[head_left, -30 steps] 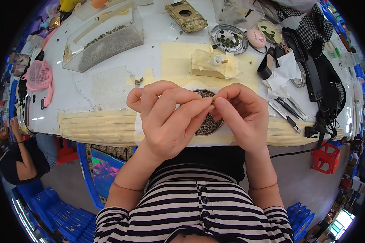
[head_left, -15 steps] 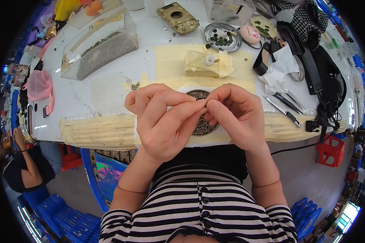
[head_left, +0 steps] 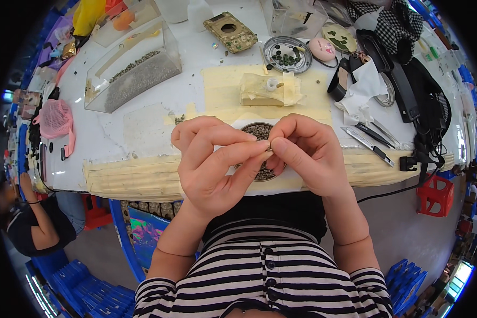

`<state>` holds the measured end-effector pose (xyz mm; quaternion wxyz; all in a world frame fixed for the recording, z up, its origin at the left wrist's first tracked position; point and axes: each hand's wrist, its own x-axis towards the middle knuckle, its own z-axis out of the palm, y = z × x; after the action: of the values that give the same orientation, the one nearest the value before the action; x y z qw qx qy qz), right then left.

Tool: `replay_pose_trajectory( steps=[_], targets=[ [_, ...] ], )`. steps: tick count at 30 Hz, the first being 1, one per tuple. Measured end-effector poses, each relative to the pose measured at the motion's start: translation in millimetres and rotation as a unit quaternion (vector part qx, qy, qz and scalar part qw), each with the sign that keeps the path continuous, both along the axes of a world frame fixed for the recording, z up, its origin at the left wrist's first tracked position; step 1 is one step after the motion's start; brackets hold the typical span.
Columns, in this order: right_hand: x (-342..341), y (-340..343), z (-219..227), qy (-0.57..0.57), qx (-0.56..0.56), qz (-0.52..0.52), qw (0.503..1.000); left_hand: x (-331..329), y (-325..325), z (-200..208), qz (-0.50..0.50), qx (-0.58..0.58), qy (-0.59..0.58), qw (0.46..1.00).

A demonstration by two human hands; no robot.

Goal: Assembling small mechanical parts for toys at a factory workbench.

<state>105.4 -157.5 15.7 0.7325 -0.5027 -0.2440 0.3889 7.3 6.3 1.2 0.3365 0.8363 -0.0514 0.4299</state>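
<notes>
Over a round dish of small brown-grey pieces [head_left: 258, 129], my two hands meet fingertip to fingertip. My left hand [head_left: 212, 164] is closed in a pinch, thumb and forefinger pressed together. Opposite it, my right hand [head_left: 310, 153] pinches with thumb and forefinger, its other fingers curled in. Between the fingertips shows a tiny dark piece [head_left: 269, 149], too small to name. Both hands seem to grip it. Part of the dish is hidden behind the hands. Just beyond stands a block wrapped in yellowish tape [head_left: 262, 96], with a small white cup [head_left: 273, 84] on top.
Far left is a clear box of grey grains [head_left: 143, 79]. A camouflage toy tank hull [head_left: 230, 32] and a round tray of dark green parts [head_left: 287, 54] lie at the back. At right are a craft knife [head_left: 368, 144] and tweezers [head_left: 384, 131]. Another person [head_left: 42, 225] sits at left.
The view has shifted slightly, so the table things appear a little lower. My hands stay pinched together over the dish, and the tiny piece shows a bit more between the fingertips.
</notes>
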Motion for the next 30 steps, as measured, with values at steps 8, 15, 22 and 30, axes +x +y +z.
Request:
replay_pose_trajectory(
  steps=[8,15,22,30],
  targets=[
    [-6,1,-5,-0.087,-0.002,-0.086,0.992,1,-2,1,0.058,0.033,-0.003,0.998],
    [-8,4,-5,-0.286,-0.018,-0.149,0.947,1,-4,-2,0.089,0.050,0.005,0.995],
    [-8,14,-12,-0.562,-0.033,-0.238,0.791,0,-6,-7,0.120,0.080,0.033,0.989],
    [-7,8,-10,-0.385,-0.066,-0.188,0.901,-1,-9,-3,0.087,0.107,0.024,0.990]
  ],
)
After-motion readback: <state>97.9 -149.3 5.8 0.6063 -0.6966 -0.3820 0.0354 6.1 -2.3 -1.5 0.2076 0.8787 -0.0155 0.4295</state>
